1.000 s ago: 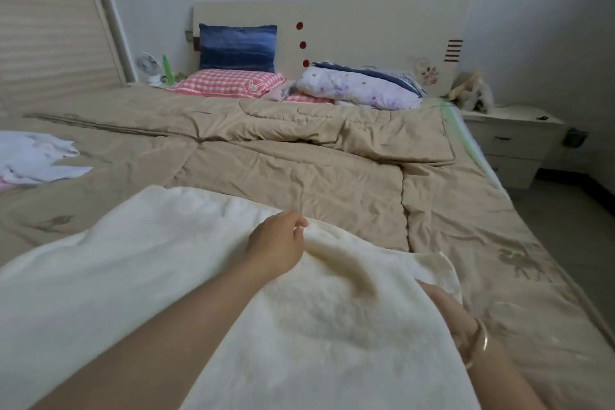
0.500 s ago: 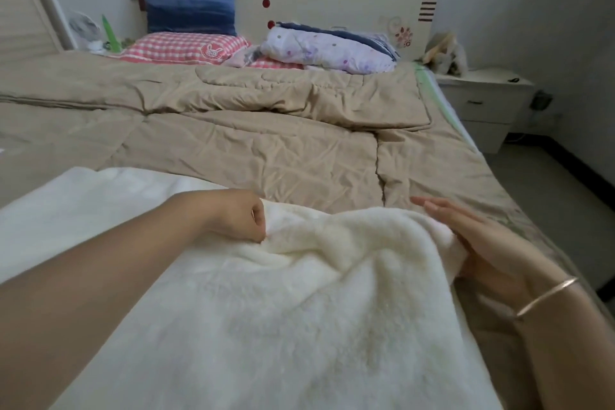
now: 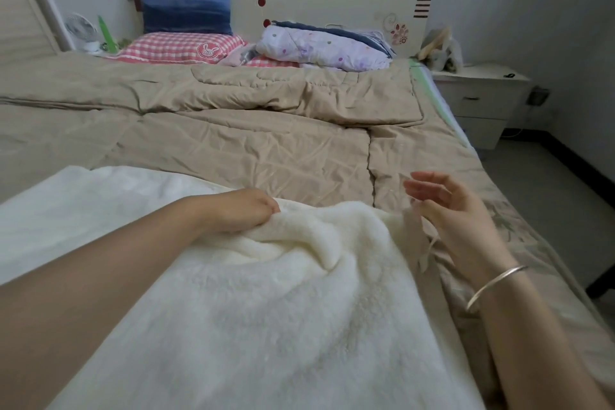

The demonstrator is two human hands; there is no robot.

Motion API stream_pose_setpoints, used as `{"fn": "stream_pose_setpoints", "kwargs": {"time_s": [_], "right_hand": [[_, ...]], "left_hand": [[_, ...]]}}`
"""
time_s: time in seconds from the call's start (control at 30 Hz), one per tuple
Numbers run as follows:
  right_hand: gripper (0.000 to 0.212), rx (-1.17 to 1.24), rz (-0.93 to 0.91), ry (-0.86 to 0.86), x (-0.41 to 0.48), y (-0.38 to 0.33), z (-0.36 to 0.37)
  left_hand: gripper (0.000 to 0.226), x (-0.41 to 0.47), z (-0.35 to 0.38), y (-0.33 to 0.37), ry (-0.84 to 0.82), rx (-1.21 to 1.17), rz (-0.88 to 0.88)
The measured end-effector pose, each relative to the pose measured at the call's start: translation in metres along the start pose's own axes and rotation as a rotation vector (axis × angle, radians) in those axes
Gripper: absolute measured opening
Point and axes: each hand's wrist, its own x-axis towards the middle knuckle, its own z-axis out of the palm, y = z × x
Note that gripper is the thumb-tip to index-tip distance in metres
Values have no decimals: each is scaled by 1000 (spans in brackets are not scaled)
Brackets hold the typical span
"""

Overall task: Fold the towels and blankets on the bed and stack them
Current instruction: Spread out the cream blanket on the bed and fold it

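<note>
blanket (image 3: 266, 326) gripped by left hand (image 3: 242, 210), right hand (image 3: 457, 210) slack.

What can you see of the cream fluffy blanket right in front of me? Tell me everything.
The cream blanket looks like thick, fluffy fleece, plain, unpatterned. It lies over the near part of the tan quilt, running out of view below and left. Its far edge is bunched into soft folds where the left hand grips it. The right hand is open beside its right edge; contact there is unclear.
</note>
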Motion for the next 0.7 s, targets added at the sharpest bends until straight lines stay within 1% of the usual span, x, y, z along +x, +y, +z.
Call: {"fn": "stream_pose_setpoints", "kwargs": {"time_s": [0.07,0.13,0.17,0.23,0.27,0.3,0.37,0.43,0.5,0.57,0.63,0.7], "right_hand": [[26,-311,-74,63,-1,2,-1],[7,-610,-81,118,-2,-1,-5],[13,-720,-51,97,-4,-3,-6],[39,-879,79,-45,-8,-8,-4],[48,-933,157,-110,-10,-9,-1],[53,-977,226,-146,-13,-9,1],[57,-1049,302,-149,-13,-5,5],[59,-1105,338,-143,-11,3,7],[54,-1119,335,-139,-10,7,7],[41,-1070,255,-129,-9,8,7],[25,-916,130,-109,-10,2,7],[20,-658,48,-126,-15,-12,5]], "left_hand": [[21,1,-1,1,84,-17,-10],[17,1,-1,-3,171,-121,-33],[12,0,-1,-6,203,-163,-27],[4,-1,-1,-11,209,-157,-6],[5,-1,-1,-12,195,-144,-7],[7,-1,-1,-10,180,-137,-7],[10,0,-1,-6,198,-182,-30],[19,2,-3,-3,255,-287,-92],[29,3,-4,-7,304,-284,-83],[20,1,-5,-10,279,-198,-19],[16,-1,-6,-13,250,-172,12],[13,-4,-11,-15,277,-193,35]]}}
